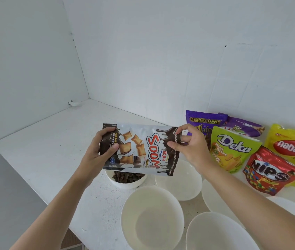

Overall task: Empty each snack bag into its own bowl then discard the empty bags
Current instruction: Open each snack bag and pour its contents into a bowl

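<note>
Left hand (pixel 105 148) grips bag (pixel 141 152) end; right hand (pixel 192 147) pinches opposite end.

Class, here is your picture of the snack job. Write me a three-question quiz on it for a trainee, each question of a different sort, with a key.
1. True or false: the bowl under the Soom bag already holds dark snacks.
2. Which of these bags on the counter is closest to the right hand? A) Nabati B) Deka C) Nips
3. Counting the left hand, how many hands hold the Soom bag?

Key: 1 true; 2 B; 3 two.
</note>
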